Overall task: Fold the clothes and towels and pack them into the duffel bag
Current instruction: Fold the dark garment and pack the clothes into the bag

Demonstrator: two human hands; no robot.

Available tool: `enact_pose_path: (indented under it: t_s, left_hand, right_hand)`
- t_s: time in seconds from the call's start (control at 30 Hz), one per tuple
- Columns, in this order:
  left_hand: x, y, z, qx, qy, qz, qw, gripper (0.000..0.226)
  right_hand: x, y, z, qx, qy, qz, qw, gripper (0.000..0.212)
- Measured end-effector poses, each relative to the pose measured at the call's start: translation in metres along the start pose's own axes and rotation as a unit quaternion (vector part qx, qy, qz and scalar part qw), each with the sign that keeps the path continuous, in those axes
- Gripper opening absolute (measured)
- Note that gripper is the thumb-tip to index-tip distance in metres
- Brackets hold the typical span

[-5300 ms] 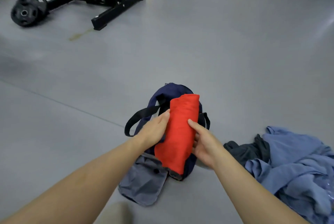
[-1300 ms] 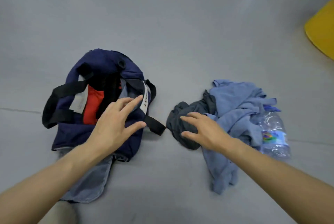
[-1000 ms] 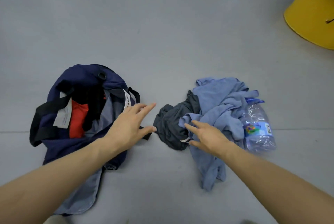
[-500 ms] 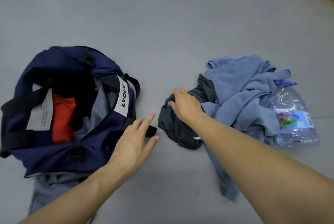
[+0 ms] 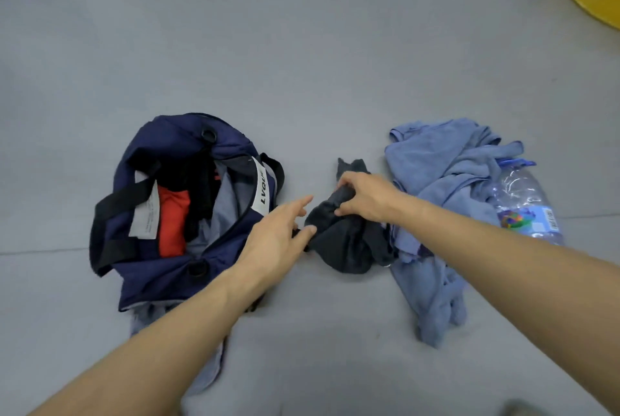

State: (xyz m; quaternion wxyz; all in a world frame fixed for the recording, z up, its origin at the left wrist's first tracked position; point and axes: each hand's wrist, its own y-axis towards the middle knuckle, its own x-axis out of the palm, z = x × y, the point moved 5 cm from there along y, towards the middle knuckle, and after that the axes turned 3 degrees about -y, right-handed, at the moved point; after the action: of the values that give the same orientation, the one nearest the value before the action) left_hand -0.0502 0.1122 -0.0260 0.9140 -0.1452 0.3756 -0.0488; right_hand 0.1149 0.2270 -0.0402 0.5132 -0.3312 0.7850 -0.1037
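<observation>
Head view, the only one. Half a second back the right hand (image 5: 364,195) lay flat on the dark grey garment (image 5: 349,248). Now its fingers are curled into the cloth and pinch up a fold at the top. The garment has come leftward, to centre frame. Its upper end stands clear of the blue cloth pile (image 5: 446,177); its lower right edge still meets that pile.

The left hand (image 5: 278,234) has moved in from beside the bag strap. Fingers fairly straight and spread, thumb tip against the garment's left edge, nothing gripped.

Reading: the next piece is picked, and the fold has not begun. The garment is still a crumpled lump, so it likely needs spreading flat on the floor first.

Duffel bag (image 5: 161,278): left of centre, navy, mouth gaping upward, black straps slack over the rim, white label turned out. A red garment (image 5: 172,221) sits folded inside, so one piece is packed. Grey cloth shows beside it and spills out below the bag; whether that is lining or a garment I cannot tell.

Dark garment: soft, limp, bunched in deep creases, no clear edge or shape readable.

Blue pile: right of centre, heaped, unfolded, with a tail trailing toward the lower edge. A clear plastic bottle (image 5: 523,211) lies against its right side. Two cloth pieces at least remain, by my count.
</observation>
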Motion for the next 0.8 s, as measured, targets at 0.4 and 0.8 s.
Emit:
enact_pose_path:
  t_s: [0.4, 0.8]
  left_hand:
    - [-0.166, -0.129, 0.172, 0.111, 0.016, 0.089, 0.990, 0.041]
    - [-0.195, -0.280, 0.234, 0.147, -0.038, 0.031, 0.988, 0.005]
  right_hand:
    - [-0.132, -0.237, -0.149, -0.204, -0.060, 0.148, 0.966, 0.042]
    - [-0.191, -0.426, -0.214, -0.276, -0.176, 0.221, 0.919, 0.050]
